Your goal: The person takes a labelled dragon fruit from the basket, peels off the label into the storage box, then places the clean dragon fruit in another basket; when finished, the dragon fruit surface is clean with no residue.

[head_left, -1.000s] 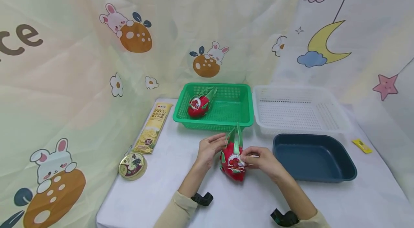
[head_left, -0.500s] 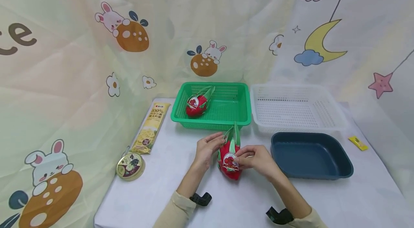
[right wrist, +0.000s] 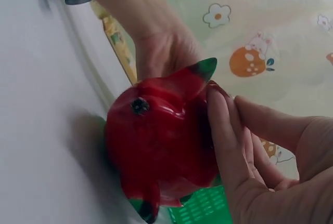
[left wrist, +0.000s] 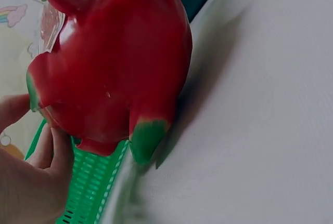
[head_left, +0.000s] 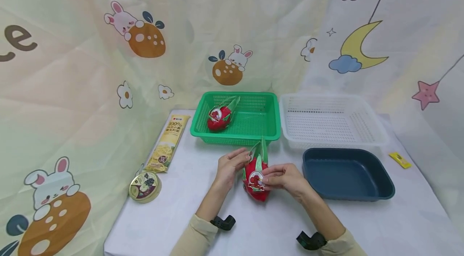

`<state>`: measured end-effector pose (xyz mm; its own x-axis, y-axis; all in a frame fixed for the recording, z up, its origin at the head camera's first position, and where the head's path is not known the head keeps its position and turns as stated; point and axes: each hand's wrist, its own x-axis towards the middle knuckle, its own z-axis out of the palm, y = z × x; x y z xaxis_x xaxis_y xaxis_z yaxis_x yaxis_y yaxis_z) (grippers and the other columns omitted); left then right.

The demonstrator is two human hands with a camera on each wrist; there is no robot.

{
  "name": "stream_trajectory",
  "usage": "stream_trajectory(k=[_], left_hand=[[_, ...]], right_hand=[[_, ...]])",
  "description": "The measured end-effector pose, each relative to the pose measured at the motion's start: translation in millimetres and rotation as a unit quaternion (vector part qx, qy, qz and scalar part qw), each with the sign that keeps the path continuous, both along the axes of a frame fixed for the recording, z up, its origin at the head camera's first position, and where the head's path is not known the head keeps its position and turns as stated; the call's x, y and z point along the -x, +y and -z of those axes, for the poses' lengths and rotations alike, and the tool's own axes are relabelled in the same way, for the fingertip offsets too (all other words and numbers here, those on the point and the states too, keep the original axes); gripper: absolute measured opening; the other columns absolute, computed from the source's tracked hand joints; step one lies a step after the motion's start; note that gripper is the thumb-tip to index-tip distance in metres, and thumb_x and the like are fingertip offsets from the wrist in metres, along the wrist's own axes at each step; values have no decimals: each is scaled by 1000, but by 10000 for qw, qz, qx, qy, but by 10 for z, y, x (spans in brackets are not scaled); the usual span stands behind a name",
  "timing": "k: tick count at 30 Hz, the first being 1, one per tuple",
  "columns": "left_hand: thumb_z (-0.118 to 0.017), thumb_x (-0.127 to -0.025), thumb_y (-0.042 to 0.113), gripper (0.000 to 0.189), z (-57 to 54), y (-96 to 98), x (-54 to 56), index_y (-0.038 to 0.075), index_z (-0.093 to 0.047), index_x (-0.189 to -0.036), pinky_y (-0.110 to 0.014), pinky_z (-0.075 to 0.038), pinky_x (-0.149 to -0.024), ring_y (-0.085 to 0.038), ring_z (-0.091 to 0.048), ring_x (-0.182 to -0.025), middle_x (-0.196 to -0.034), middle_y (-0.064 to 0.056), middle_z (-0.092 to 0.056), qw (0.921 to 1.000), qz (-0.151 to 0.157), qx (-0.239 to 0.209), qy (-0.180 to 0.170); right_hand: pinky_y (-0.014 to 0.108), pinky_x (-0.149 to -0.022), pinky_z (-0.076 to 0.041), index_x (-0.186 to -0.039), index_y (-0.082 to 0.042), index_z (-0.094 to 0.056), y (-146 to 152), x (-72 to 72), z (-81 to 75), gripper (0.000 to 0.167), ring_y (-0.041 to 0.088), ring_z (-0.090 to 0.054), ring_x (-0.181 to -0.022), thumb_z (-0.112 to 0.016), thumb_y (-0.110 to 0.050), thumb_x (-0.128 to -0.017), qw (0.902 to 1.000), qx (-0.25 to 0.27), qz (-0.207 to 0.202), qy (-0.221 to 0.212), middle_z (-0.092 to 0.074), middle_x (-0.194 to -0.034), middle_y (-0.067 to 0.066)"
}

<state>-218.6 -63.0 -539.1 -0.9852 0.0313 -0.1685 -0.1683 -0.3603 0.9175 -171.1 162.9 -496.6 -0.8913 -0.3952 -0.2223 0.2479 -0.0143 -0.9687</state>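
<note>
A red dragon fruit [head_left: 255,196] with long green leaf tips stands at the table's middle, leaning back near the green basket. On its front is a round white-and-red label [head_left: 255,181]. My left hand [head_left: 227,169] holds the fruit by its upper left side; thumb and fingers show at its scales in the left wrist view. At the label's right edge my right hand [head_left: 284,179] has thumb and fingertips close together, pinching it. The right wrist view shows the fruit's glossy base [right wrist: 156,135], with the label turned away. A second dragon fruit [head_left: 218,121] lies in the basket.
The green basket [head_left: 250,140] is at the back, beside a white basket [head_left: 333,143]. A dark blue tray [head_left: 348,196] stands at the right, a small yellow packet [head_left: 400,160] beyond it. A yellow pasta packet [head_left: 167,143] and a round tin [head_left: 145,186] lie at the left.
The whole head view has shifted slightly to the left. Both hands stay on the dragon fruit in nearly the same pose, with little visible movement of the fruit or label.
</note>
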Motion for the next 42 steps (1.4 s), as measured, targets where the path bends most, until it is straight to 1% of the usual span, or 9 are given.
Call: stream_trajectory(k=[4,9,12,17,22,27,32,38,42], left_hand=[[-83,-86,4,55,1,-1,4,-6,-64,-136,-28,-62,-87,-18,-76,-102,-118,-16,-76,10000,-3,-12,95],[-79,-87,1,49,1,1,0,-4,-66,-135,-30,-61,-89,-21,-77,-101,-116,-17,-76,9997,-156,-133,139],[-76,-89,-2,47,10,-2,-12,-3,-66,-135,-33,-61,-92,-26,-77,-103,-114,-17,-77,9991,-306,-272,115],[-79,-88,1,51,21,18,-25,-2,-64,-137,-32,-60,-94,-27,-75,-108,-115,-16,-77,9995,-150,-235,140],[-80,-88,1,53,1,39,-46,-3,-63,-138,-27,-61,-88,-25,-74,-110,-117,-16,-76,9995,53,-209,233],[-79,-88,-1,53,-19,38,-48,-2,-64,-139,-24,-61,-82,-26,-74,-110,-120,-16,-76,9992,25,-277,281],[-78,-89,-2,53,-27,18,-46,0,-63,-140,-23,-61,-81,-27,-74,-112,-124,-16,-74,9988,31,-314,373],[-77,-90,-1,55,-9,1,-42,-3,-58,-142,-23,-61,-77,-30,-74,-112,-128,-20,-72,9982,80,-54,591],[-75,-92,-2,51,-3,-16,-45,-2,-59,-140,-24,-61,-78,-35,-72,-114,-132,-23,-69,9983,35,-51,588]], right_hand=[[38,-84,-64,-122,18,-65,24,11,34,37,21,-77,-86,-75,-3,-93,9996,226,-32,-153,-77,-104,16],[32,-87,-63,-114,1,-75,120,60,18,18,16,-74,-92,-66,0,-99,9945,978,-193,-331,-76,-105,8],[33,-89,-62,-110,-7,-77,188,79,-20,20,15,-73,-93,-61,2,-101,9913,1264,-259,-274,-76,-105,6],[37,-92,-61,-117,2,-73,244,95,-64,19,19,-74,-95,-62,0,-101,9942,1074,-17,-100,-76,-106,7],[42,-92,-61,-125,12,-64,298,101,-110,28,23,-75,-97,-65,-2,-100,9954,927,256,8,-74,-108,10],[46,-88,-61,-122,10,-66,419,92,-194,26,25,-76,-93,-67,-2,-99,9953,818,521,-27,-73,-107,11],[47,-88,-61,-118,5,-71,558,99,-289,20,25,-76,-94,-67,-2,-99,9951,804,579,-48,-72,-109,11],[43,-87,-62,-117,4,-71,698,119,-404,19,23,-75,-94,-68,-2,-99,9949,669,752,75,-70,-109,10],[43,-87,-62,-118,3,-72,770,126,-455,20,22,-73,-95,-69,-6,-100,9959,413,792,105,-68,-112,9]])
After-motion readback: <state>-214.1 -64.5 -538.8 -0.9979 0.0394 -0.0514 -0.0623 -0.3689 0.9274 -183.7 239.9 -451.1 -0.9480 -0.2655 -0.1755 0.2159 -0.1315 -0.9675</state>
